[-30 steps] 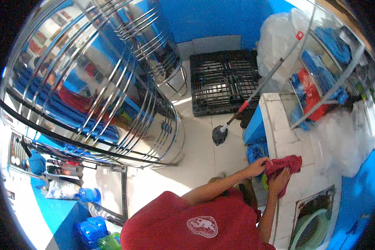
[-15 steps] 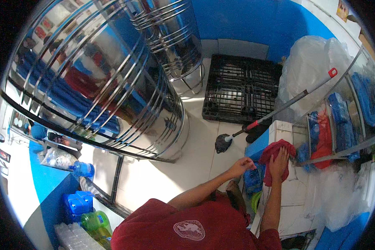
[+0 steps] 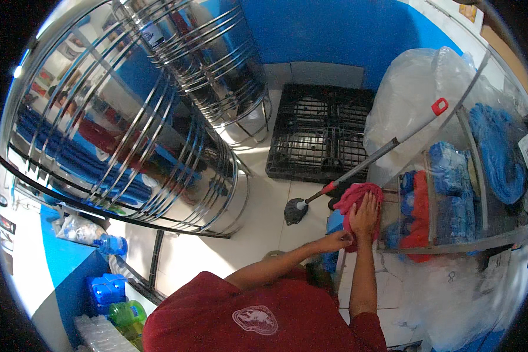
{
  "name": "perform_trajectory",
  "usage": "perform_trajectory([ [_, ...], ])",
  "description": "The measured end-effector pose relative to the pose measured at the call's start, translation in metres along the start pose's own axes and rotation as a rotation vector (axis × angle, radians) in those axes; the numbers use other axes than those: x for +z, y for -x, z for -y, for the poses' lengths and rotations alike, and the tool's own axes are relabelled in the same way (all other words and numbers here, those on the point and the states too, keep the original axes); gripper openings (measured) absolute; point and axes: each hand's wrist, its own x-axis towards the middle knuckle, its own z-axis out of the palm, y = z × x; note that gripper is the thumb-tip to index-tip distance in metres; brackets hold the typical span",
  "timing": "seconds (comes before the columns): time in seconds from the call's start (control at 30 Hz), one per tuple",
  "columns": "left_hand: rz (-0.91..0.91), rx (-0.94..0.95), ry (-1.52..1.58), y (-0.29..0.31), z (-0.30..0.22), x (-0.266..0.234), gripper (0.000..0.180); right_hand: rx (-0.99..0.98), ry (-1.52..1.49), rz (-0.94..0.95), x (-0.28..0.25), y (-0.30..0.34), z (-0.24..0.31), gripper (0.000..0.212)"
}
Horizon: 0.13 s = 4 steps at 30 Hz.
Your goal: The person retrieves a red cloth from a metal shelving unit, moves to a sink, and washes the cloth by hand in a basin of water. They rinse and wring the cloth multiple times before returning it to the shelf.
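A crumpled pinkish-red cloth [image 3: 351,198] lies at the far end of a white tiled ledge [image 3: 387,292], to the right of my body. My right hand [image 3: 365,216] rests flat on the cloth with its fingers stretched out. Close to the cloth's near left edge is my left hand [image 3: 337,240], its fingers curled in; whatever they may hold is hidden. A mop [image 3: 358,167] with a grey pole and dark head leans just beyond the cloth.
Two shiny steel tanks [image 3: 217,193] ringed by metal bars stand at left. A black plastic pallet [image 3: 320,132] lies ahead. Large clear plastic bags [image 3: 402,108] and a glass-sided shelf of blue packs [image 3: 449,193] are at right. Blue bottles [image 3: 107,287] sit lower left.
The view has shifted, so the scene sits further left. My right hand remains on the cloth; my left hand has come nearer to the cloth and my right wrist.
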Motion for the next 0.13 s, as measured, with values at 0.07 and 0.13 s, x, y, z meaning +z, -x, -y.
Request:
perform_trajectory([
  [0.07, 0.026, 0.025, 0.059, -0.003, -0.001, -0.012, 0.023, -0.048, -0.015, -0.082, 0.003, -0.01, -0.005, 0.065],
  [0.13, 0.056, -0.019, 0.124, -0.003, -0.005, -0.025, 0.029, -0.028, -0.065, -0.064, 0.004, -0.007, -0.004, 0.069],
])
